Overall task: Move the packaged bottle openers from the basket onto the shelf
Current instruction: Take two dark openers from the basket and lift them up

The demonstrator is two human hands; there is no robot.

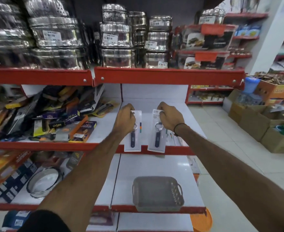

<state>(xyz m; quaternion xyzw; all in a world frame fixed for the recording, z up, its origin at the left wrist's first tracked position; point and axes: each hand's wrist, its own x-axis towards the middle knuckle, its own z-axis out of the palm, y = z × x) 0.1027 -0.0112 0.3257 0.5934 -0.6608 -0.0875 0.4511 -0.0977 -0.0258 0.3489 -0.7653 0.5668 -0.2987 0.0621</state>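
Observation:
Two packaged bottle openers on white cards hang over the front edge of the middle white shelf point(154, 102). My left hand point(124, 119) grips the top of the left packaged opener point(132, 139). My right hand point(170, 117) grips the top of the right packaged opener point(157, 139). Each opener has a dark blue handle and a metal ring. More cards lie flat on the shelf under my right wrist. The grey plastic basket point(158, 193) sits on the lower shelf, at its front edge, and looks empty.
Piled packaged kitchen tools point(46, 118) fill the left half of the middle shelf. Steel containers point(116, 36) stand on the shelf above. A glass bowl point(45, 181) and boxes lie at lower left. Cardboard boxes point(263, 124) stand on the floor at right.

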